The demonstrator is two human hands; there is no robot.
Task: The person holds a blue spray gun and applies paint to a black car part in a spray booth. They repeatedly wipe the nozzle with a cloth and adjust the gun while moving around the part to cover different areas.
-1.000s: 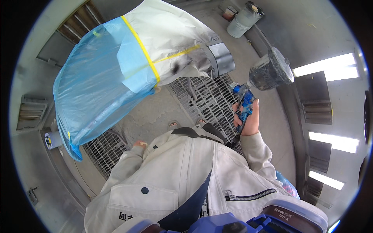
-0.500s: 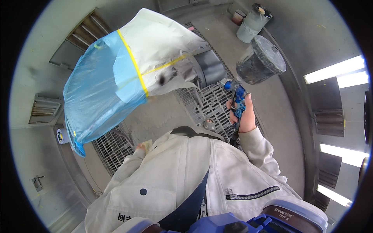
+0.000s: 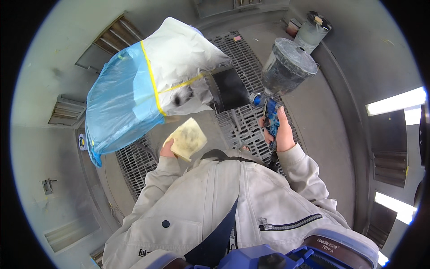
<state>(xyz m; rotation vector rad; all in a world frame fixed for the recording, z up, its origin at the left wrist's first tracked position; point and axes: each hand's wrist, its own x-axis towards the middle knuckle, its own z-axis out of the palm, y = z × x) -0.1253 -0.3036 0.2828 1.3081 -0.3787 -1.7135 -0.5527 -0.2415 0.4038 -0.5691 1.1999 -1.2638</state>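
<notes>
My right hand (image 3: pixel 283 132) is wrapped around a blue spray gun (image 3: pixel 272 112). A lidded, paint-stained cup (image 3: pixel 286 67) sits above the gun, and its nozzle end is close to a dark panel (image 3: pixel 230 88). My left hand (image 3: pixel 167 149) grips a pale yellow cloth (image 3: pixel 188 139) with dark smudges, held in front of my body. Ahead and to the left stands a large object covered in white masking paper (image 3: pixel 183 58) and blue plastic film (image 3: pixel 118 98), joined by yellow tape (image 3: pixel 152 78). The dark panel shows at the right edge of that covering.
Metal floor grating (image 3: pixel 246 123) runs beneath the covered object and by my feet. A grey drum (image 3: pixel 311 36) and a small reddish can (image 3: pixel 293 28) stand at the back right. Bright lights (image 3: pixel 394 105) line the right wall. A white bucket (image 3: pixel 82 141) is at the left.
My left hand has come up and forward, bringing the cloth into full view. The spray gun and its cup have shifted slightly left, closer to the panel. The view has turned a little.
</notes>
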